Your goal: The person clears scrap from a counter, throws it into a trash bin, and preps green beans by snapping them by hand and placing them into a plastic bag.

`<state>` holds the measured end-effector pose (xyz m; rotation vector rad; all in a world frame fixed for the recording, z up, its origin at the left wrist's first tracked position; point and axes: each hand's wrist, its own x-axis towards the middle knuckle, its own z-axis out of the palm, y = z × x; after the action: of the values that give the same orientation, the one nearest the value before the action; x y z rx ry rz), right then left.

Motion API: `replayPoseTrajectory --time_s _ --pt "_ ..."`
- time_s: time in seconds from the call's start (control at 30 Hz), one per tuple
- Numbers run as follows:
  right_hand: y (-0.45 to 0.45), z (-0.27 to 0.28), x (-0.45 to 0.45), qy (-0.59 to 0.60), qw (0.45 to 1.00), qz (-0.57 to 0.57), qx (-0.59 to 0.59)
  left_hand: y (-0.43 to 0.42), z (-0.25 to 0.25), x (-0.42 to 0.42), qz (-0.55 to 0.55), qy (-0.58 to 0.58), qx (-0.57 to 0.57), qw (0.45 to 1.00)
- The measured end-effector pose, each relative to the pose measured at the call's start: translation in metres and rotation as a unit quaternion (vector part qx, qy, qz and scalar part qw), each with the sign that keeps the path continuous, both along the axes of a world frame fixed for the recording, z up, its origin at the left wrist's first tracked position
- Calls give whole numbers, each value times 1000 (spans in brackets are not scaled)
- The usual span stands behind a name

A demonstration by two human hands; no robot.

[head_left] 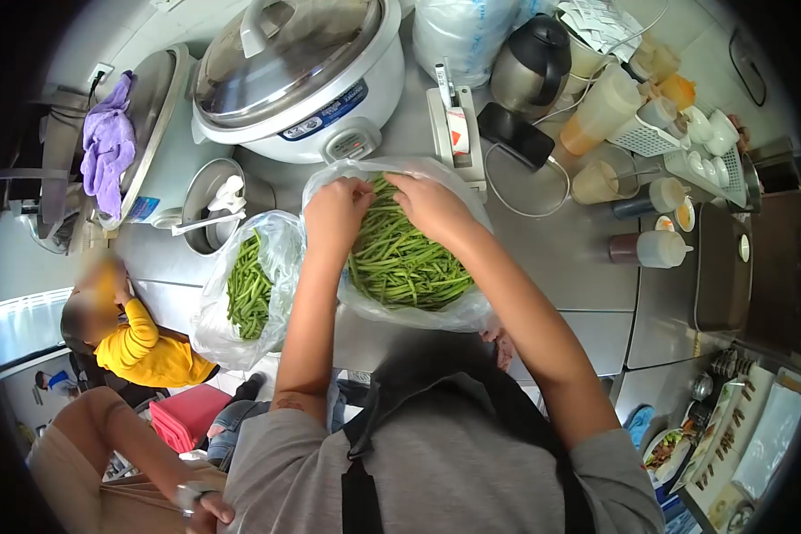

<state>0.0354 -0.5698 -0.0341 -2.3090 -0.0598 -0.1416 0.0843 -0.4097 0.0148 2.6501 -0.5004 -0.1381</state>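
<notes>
A large clear plastic bag (481,320) lies wide open on the steel counter, full of thin green beans (405,258). Both my hands are over its far side, close together. My left hand (338,212) is closed in a pinch at the bag's far left, its fingertips at the beans. Across a small gap, my right hand (429,209) pinches too, thumb and forefinger at a green bean by the far rim. The bean ends between my fingertips are hard to make out. Left of my left forearm stands a smaller clear bag (212,325) with shorter bean pieces (250,289).
Beyond the bags stand a big rice cooker (307,80), a steel pot (206,191) and a black phone (516,136). A thermos (532,67) and sauce bottles (654,249) are at the right. One person in yellow (156,351) and another person's arm (142,445) are at the left.
</notes>
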Motion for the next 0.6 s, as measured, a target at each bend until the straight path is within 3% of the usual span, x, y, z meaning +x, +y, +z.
replayPoseTrajectory --time_s 0.17,0.3,0.6 --pt "-1 25 -32 -83 995 -50 22 9 11 -18 -70 -52 -67 994" --pt "-8 23 -30 -166 985 -54 2 11 25 -23 -89 -40 -59 993" --pt "-13 31 -53 11 998 -38 54 15 16 -12 -249 -62 -62 964"
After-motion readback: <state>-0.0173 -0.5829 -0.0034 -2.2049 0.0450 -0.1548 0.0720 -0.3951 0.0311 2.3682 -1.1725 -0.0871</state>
